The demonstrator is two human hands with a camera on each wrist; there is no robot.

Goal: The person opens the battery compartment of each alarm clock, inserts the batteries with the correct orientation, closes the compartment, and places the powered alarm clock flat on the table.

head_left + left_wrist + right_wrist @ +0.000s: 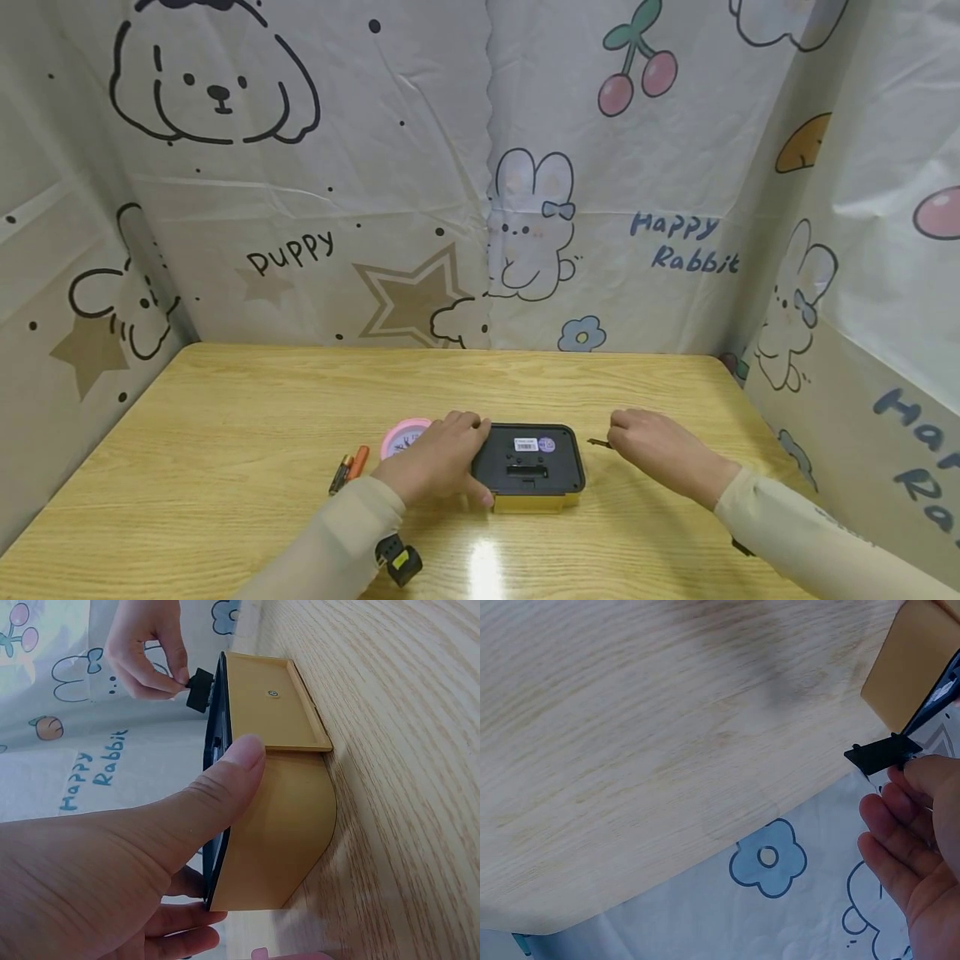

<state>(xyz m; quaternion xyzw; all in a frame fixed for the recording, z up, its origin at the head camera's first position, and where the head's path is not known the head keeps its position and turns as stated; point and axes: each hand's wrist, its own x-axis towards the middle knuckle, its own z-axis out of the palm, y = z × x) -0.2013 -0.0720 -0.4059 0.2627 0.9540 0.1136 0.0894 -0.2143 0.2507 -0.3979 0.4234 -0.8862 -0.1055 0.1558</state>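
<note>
A yellow box (529, 503) lies on the table with its black panel (491, 475) facing up. That panel carries a white barcode label, a round purple sticker and an uncovered battery slot (527, 471). My left hand (438, 458) grips the box's left end, with the thumb (238, 761) against the yellow near side and the other fingers over the far edge. To the right of the box and apart from it, my right hand (660, 446) pinches a small black battery cover (881, 754) between thumb and fingertips. The cover has small tabs along one edge.
A pink round clock (397, 430) sits behind my left hand, which partly hides it. Left of that hand, an orange battery (359, 462) and a darker battery (341, 475) lie on the wooden table (247, 408). Patterned cloth walls (420, 183) enclose the back and sides.
</note>
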